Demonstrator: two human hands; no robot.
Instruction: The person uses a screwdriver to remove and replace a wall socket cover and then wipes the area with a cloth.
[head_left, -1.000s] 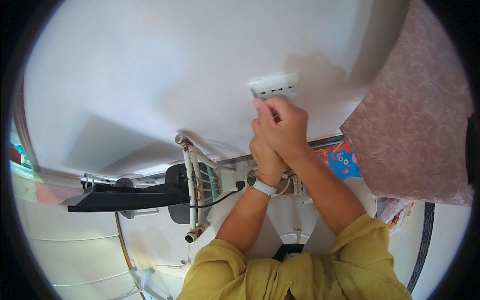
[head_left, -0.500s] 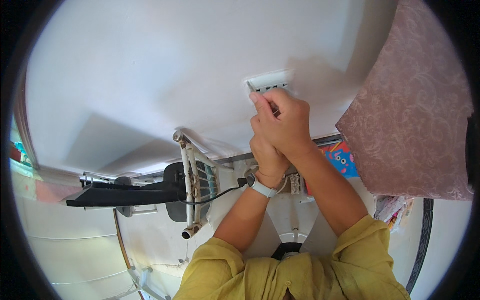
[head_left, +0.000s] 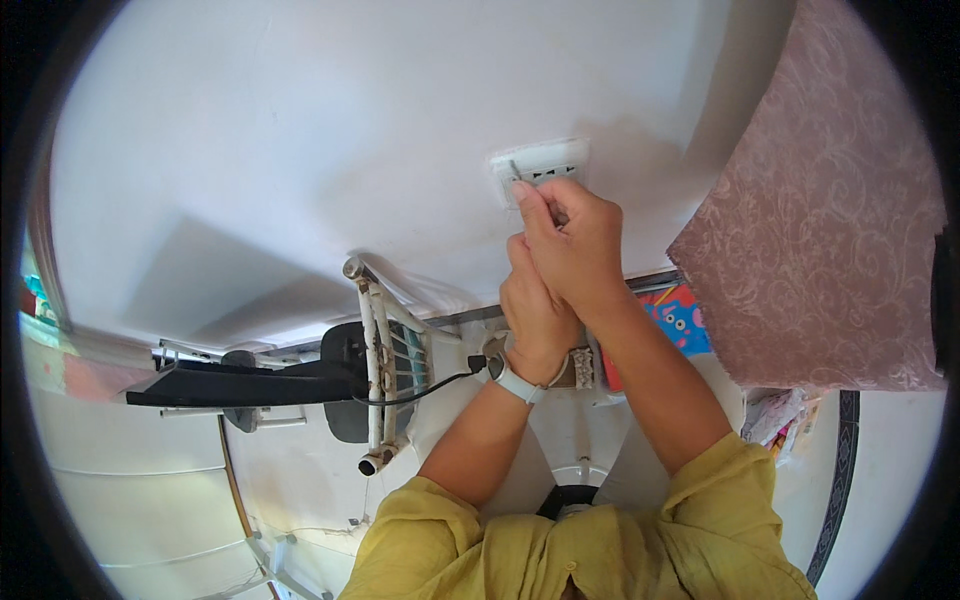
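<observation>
A white wall socket panel with dark slots is set in the wall in front of me. My right hand is closed, its thumb and fingers pinching a thin grey rod-like tool whose tip lies against the left part of the panel. Just below, my left hand is closed and pressed against the right hand's underside. Its fingers are partly hidden, so what they hold, if anything, does not show. A pale-strapped watch sits on my left wrist. Beside it is a black plug on a black cable.
To the left stands a white metal-framed chair with worn paint, next to a long black panel. A patterned pinkish cloth hangs at the right. A red and blue printed item lies below it, by the wall's foot.
Both hands have shifted slightly down and right, still together. The grey tool has moved a little right from the panel's left edge, and more of the slots shows.
</observation>
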